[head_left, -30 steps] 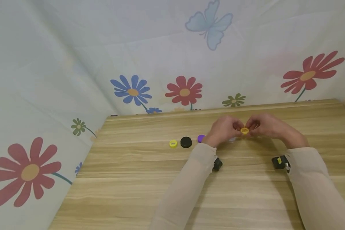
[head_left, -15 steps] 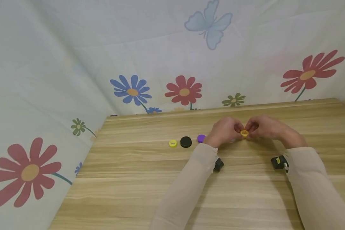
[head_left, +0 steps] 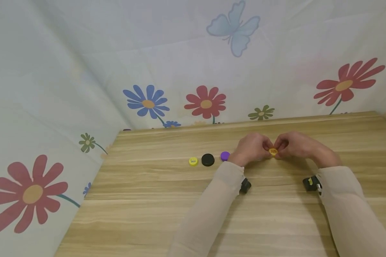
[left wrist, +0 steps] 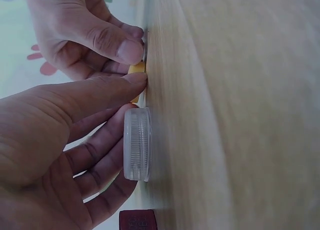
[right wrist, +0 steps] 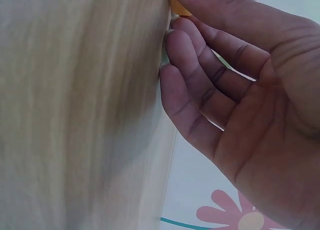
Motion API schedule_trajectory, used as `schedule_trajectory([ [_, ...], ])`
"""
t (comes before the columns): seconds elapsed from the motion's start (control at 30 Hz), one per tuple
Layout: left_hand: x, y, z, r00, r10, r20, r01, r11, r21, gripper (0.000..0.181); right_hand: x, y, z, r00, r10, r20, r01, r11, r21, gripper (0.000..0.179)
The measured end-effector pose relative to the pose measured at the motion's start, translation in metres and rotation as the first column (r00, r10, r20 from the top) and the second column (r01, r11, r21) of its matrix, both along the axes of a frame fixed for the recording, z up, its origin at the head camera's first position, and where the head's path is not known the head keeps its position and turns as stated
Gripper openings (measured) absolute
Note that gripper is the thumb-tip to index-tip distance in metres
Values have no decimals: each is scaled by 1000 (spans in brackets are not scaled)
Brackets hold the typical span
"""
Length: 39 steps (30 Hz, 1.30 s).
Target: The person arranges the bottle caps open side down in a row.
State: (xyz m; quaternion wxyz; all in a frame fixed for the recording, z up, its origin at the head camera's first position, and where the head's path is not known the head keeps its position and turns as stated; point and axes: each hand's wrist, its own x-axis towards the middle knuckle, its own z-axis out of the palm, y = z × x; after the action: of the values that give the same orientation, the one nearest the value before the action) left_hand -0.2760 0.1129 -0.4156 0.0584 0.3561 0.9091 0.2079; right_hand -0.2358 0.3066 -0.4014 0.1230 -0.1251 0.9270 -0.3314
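In the head view a yellow-orange bottle cap (head_left: 273, 152) with dark print on top is between my two hands. My left hand (head_left: 252, 147) pinches it from the left and my right hand (head_left: 296, 144) from the right. The left wrist view has the cap's side (left wrist: 136, 68) showing between both thumbs, right at the tabletop. Beside the left fingers stands a clear ridged lid (left wrist: 137, 144), hidden behind that hand in the head view. In the right wrist view the other right fingers (right wrist: 180, 85) curl loosely, their tips at the table surface.
Left of my hands, a purple cap (head_left: 225, 156), a black lid (head_left: 207, 160) and a bright yellow cap (head_left: 193, 161) lie in a row on the wooden table (head_left: 141, 200). A dark red ridged piece (left wrist: 137, 220) shows past the clear lid. A flowered cloth (head_left: 167, 64) hangs behind.
Both hands have lowered the yellow-orange cap slightly, toward the table and a little nearer me. The clear lid, partly visible earlier, is now covered by the left hand in the head view.
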Motion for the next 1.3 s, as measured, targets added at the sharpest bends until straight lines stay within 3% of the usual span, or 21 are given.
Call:
schedule_trajectory([
  [0.5, 2, 1, 3, 1000, 20, -3, -20, 998, -51, 22, 3, -1, 0, 1000, 13, 14, -13, 1000, -6, 25],
  [1.07, 5, 3, 4, 1000, -1, -10, 0, 997, -78, 25, 6, 1, 1, 998, 12, 57, -11, 1000, -11, 31],
  [1.3, 2, -3, 6, 1000, 18, -1, -18, 997, -69, 31, 7, 5, 3, 999, 13, 32, -13, 1000, 13, 38],
])
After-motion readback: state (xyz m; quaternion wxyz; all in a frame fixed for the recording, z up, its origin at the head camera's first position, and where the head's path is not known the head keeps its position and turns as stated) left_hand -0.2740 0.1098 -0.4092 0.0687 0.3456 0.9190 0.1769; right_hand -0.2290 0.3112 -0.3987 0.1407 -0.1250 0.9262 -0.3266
